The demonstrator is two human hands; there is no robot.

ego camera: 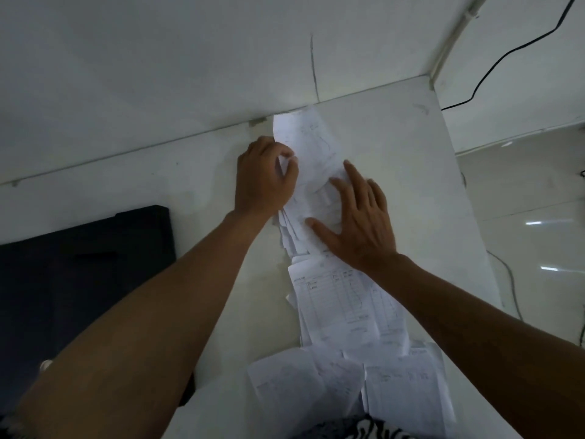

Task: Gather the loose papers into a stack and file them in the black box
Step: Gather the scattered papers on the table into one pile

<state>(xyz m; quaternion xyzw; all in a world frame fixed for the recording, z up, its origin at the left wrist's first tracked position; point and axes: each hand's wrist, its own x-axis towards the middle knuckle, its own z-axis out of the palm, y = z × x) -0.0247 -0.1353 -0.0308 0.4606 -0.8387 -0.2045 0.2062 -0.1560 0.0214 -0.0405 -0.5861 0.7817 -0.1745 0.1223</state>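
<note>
Loose white papers (345, 315) with printed forms lie in a long overlapping trail down the white table (411, 172), from the wall to the near edge. My left hand (264, 179) curls its fingers around the left edge of the far sheets (311, 144), gripping them. My right hand (357, 217) lies flat with fingers spread, pressing on the same far sheets. The black box (85, 274) sits at the left of the table, partly hidden behind my left forearm.
A white wall (190, 58) rises right behind the table. The table's right edge drops to a glossy tiled floor (531, 223). A black cable (506, 55) runs down the wall at the right. Patterned clothing (361, 429) shows at the bottom.
</note>
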